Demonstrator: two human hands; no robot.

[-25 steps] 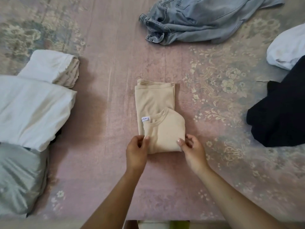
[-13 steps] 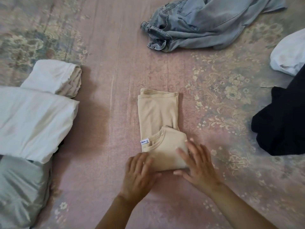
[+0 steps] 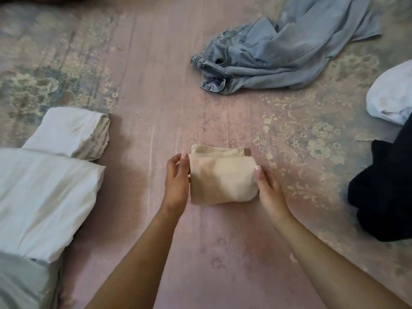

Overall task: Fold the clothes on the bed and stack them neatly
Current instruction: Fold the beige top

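A beige shirt [image 3: 220,181] lies on the pink floral bedspread [image 3: 156,97] as a small folded bundle, its layered edges facing away from me. My left hand [image 3: 178,181] holds the bundle's left side, fingertips at its far left corner. On the right side, my right hand [image 3: 270,192] grips it with the thumb on top and the fingers hidden beneath. Crumpled light-blue jeans [image 3: 278,56] lie unfolded at the far side of the bed.
At the left sit folded pieces: a small cream-white one [image 3: 69,132], a larger white one [image 3: 40,197] and a pale green one [image 3: 20,284]. A black garment [image 3: 388,192] and a white garment [image 3: 392,99] lie unfolded at the right edge.
The shirt's near half, with collar and label, has been folded over away from me, halving its length. Both hands moved from the near edge to the bundle's sides.
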